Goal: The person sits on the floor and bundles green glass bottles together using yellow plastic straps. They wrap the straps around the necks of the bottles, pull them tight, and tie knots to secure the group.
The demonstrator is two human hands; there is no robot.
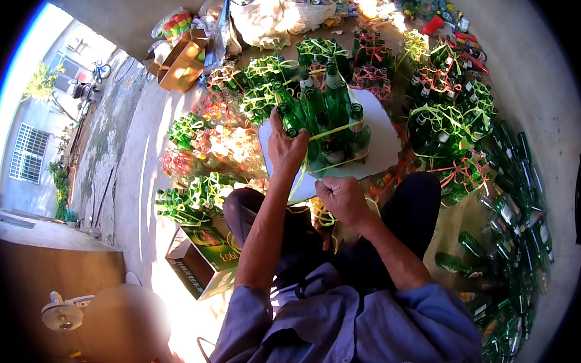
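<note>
Several green glass bottles point(337, 103) stand bunched upright on a white board point(385, 130) in front of me. A yellow-green plastic strap point(331, 131) runs around the bunch. At its near left side, my left hand point(287, 147) curls around a bottle point(291, 126), its thumb beside the strap. A loose length of strap hangs down below this hand. My right hand point(343, 198) is closed in a fist just off the board's near edge, lower right of the left hand. Whatever it grips is hidden by its fingers, though strap-like strands lie near it.
Strapped bottle bundles point(450, 127) surround the board to the left, right and back. Loose green bottles point(519, 211) pile along the right wall. An open carton point(203, 259) lies at left, brown boxes point(182, 61) farther back. Filled plastic bags point(262, 18) line the rear.
</note>
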